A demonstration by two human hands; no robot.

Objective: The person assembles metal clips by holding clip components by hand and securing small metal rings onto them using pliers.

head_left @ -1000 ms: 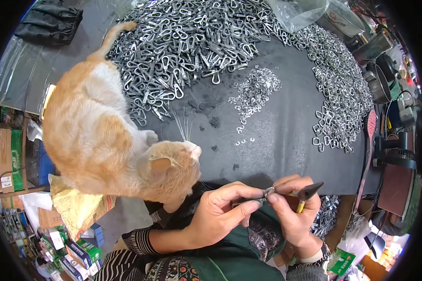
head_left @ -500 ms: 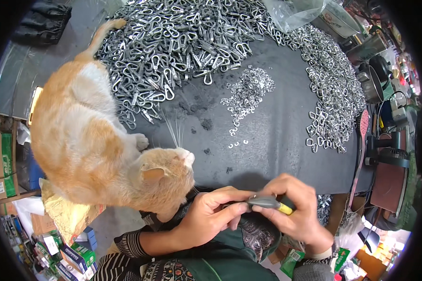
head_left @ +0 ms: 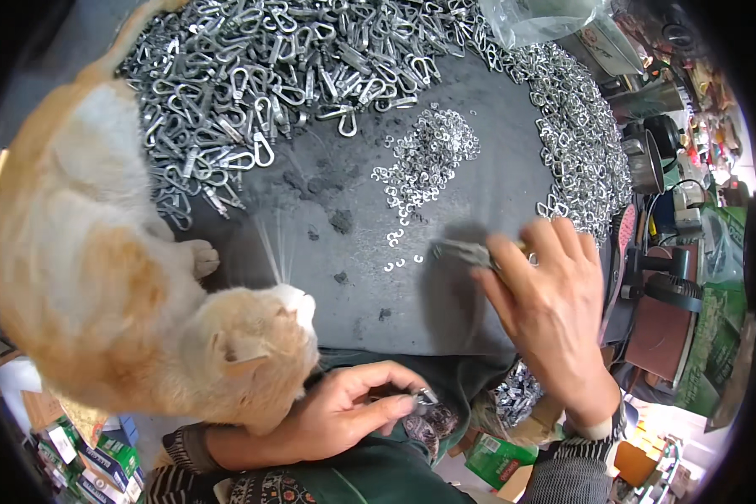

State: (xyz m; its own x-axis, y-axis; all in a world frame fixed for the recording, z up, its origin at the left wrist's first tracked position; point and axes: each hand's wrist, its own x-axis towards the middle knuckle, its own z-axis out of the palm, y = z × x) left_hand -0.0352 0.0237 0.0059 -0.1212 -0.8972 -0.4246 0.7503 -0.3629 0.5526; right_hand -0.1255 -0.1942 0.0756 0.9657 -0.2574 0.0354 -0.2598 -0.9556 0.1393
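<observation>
My right hand [head_left: 550, 294] is closed round a pair of pliers [head_left: 464, 252], whose tips point left above the dark tabletop, near a few loose C-shaped metal rings [head_left: 396, 239]. These rings trail from a small heap of C-rings [head_left: 435, 151]. Low in front of my body, my left hand [head_left: 349, 412] pinches a small shiny metal clasp [head_left: 425, 396] between thumb and forefinger; most of it is hidden by the fingers. Behind lies a large pile of snap hooks [head_left: 260, 92]. A pile of metal loops [head_left: 575, 139] spreads along the right side.
An orange and white cat [head_left: 101, 277] takes up the left side, its head beside my left forearm. At the right edge are a pink perforated strip [head_left: 624, 228], a metal cup [head_left: 643, 164] and a clear plastic bag [head_left: 542, 21] further back. Boxes [head_left: 101, 462] stand lower left.
My right hand has moved with the pliers away from my left hand, forward over the tabletop toward the C-rings. The left hand keeps hold of the clasp, slightly lower. The whole view has shifted.
</observation>
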